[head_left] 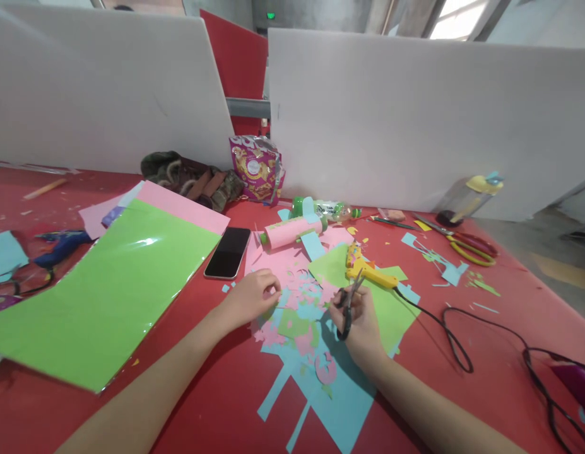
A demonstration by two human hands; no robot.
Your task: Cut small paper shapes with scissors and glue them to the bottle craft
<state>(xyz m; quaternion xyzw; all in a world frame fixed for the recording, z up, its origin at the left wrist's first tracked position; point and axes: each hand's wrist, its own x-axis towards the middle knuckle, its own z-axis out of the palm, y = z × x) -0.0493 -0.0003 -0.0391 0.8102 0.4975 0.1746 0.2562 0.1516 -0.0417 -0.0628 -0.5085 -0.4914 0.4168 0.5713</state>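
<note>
Black-handled scissors (pixel 347 315) are gripped in my right hand (pixel 363 328), their blades tilted up beside the yellow glue gun (pixel 372 270). My left hand (pixel 255 295) hovers at the left side of the paper pile with thumb and fingertips closed together; whatever they may pinch is too small to make out. Between the hands lie pink, green and blue paper scraps (pixel 296 325), partly on a blue sheet (pixel 342 403). Behind them rests a pink-wrapped roll (pixel 288 232) with green ends. A green sheet (pixel 337 268) lies partly under the glue gun.
A black phone (pixel 229 252) and a large green sheet (pixel 117 284) lie left, near a blue glue gun (pixel 62 246). At the back are a snack bag (pixel 257 169), a green bottle (pixel 330 210) and a clear bottle (pixel 469 198). Large scissors (pixel 467 244) and a black cord (pixel 455 340) lie right.
</note>
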